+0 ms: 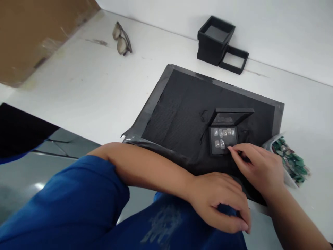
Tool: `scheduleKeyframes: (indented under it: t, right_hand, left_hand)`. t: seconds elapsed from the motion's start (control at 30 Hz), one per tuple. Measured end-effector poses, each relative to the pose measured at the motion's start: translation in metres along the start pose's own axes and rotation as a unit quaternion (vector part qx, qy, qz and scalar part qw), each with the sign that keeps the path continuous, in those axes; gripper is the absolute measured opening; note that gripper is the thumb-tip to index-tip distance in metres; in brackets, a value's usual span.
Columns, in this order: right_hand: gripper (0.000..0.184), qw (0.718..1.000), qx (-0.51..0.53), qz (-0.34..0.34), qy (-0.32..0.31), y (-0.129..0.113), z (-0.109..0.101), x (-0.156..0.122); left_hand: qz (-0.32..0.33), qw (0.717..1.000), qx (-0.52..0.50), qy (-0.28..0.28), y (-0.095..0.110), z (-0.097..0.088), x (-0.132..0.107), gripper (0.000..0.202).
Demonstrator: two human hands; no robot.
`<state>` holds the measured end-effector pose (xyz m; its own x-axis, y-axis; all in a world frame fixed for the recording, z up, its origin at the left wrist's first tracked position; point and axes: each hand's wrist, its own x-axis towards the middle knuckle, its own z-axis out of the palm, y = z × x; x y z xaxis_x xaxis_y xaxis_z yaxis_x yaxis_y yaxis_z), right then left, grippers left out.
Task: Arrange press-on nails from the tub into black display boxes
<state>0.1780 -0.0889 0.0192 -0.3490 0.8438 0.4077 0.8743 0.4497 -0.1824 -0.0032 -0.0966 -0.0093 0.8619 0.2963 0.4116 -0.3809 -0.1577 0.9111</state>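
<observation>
A small black hinged case [224, 152] lies on a black mat [179, 114] with its lid [231, 118] raised. Several small clear pieces [222, 143] sit inside, most in a row along the back and a couple in front. At the case's front right corner, my right hand [260, 166] pinches thumb and forefinger together; anything between the tips is too small to make out. My left hand [221, 203] hangs over the mat's front edge, above my lap. Its fingers are curled, thumb and forefinger tips meeting, and nothing shows in them.
Right of the mat, a clear bag [288, 161] holds green pieces, partly behind my right hand. Stacked black trays [214, 43] and a black frame [234, 59] stand near the wall. Glasses [121, 40] lie on the white table [99, 80]; a cardboard sheet [39, 34] is at far left.
</observation>
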Motion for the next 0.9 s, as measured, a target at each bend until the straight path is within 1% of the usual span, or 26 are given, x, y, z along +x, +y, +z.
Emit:
scheduleKeyframes:
  t: [0.07,0.13,0.23,0.33,0.4,0.47,0.63,0.7,0.83,0.9]
  right_hand:
    - [0.007,1.000,-0.016,-0.002,0.004,0.002,0.005,0.000]
    - [0.006,1.000,-0.011,-0.007,0.011,0.005,0.008,0.001]
    - [0.010,0.999,0.003,-0.025,0.038,0.012,0.011,-0.001]
    - [0.015,0.997,0.000,-0.065,0.052,0.019,0.013,-0.006]
    - [0.017,0.995,0.005,-0.088,0.045,0.022,0.014,-0.008]
    - [0.019,0.994,0.033,-0.099,0.036,0.022,0.013,-0.008]
    - [0.021,0.986,0.148,-0.077,0.013,0.023,0.005,-0.002]
    - [0.025,0.985,0.157,-0.070,0.003,0.025,0.002,-0.002]
    - [0.036,0.984,0.151,-0.068,-0.066,0.027,0.001,-0.006]
    - [0.037,0.982,0.157,-0.063,-0.081,0.026,0.003,-0.008]
  left_hand:
    - [0.011,1.000,-0.017,0.008,-0.001,-0.001,0.000,0.018]
    - [0.006,1.000,-0.027,0.013,-0.002,-0.001,0.000,0.019]
    - [-0.006,0.999,0.015,0.035,-0.001,0.000,-0.001,0.017]
    - [-0.039,0.995,0.061,0.067,0.000,0.000,-0.001,0.016]
    - [-0.047,0.995,0.063,0.067,0.000,-0.001,-0.001,0.017]
    - [-0.045,0.996,0.060,0.056,-0.001,-0.001,0.000,0.017]
    - [-0.046,0.998,0.027,0.044,-0.003,-0.002,0.002,0.019]
    - [-0.042,0.998,0.020,0.047,-0.003,-0.002,0.002,0.020]
    - [-0.041,0.998,0.025,0.050,-0.003,-0.002,0.002,0.020]
    - [-0.046,0.998,0.024,0.047,-0.003,-0.003,0.002,0.019]
